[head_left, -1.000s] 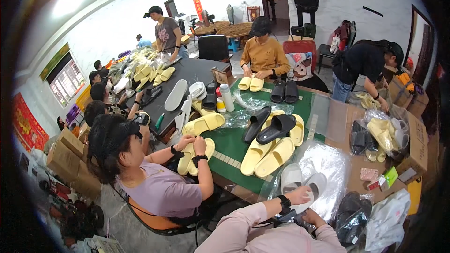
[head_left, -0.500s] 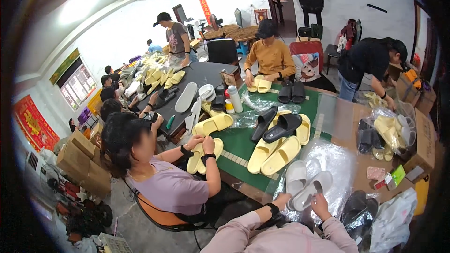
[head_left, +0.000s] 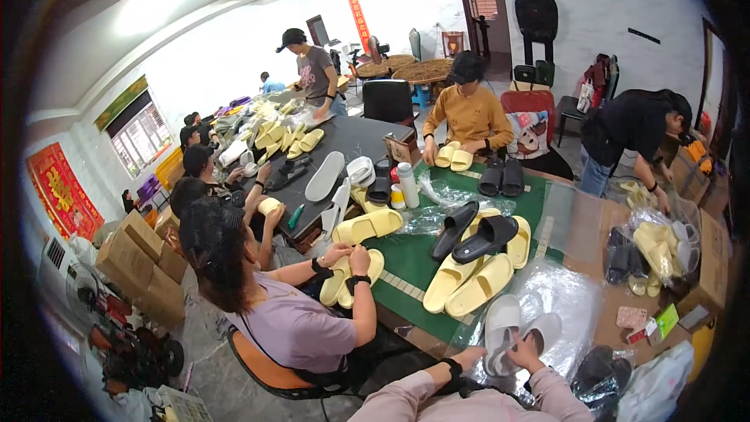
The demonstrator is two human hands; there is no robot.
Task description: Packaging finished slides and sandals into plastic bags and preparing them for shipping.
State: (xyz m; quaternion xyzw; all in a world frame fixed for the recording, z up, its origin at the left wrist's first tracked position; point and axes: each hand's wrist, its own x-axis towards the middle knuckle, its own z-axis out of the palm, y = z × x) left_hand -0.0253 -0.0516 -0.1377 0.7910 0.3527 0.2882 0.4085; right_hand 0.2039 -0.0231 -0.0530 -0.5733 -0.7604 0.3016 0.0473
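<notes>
Both hands work a pair of pale grey slides [head_left: 512, 330] at the near edge of the counter [head_left: 582, 227]. The left hand [head_left: 478, 357] closes on the heel of the left slide, fingers wrapped under its edge; the right hand [head_left: 525, 345] grips the pair from the near side, between the two heels. The slides are thick, soft-looking, one-piece slippers with a broad rounded strap, lying side by side with toes pointing away from the hands, on a sheet of clear plastic film [head_left: 574, 297]. Just beyond the left hand lie yellow slides [head_left: 469, 281] on a green mat [head_left: 418, 254], with black slides [head_left: 476, 230] resting on top of them. Beyond and to the right of the right hand sits a clear bag [head_left: 656, 246] of yellow and black slides. Left of the left hand, a seated person in a lilac shirt [head_left: 293, 324] holds another yellow pair.
</notes>
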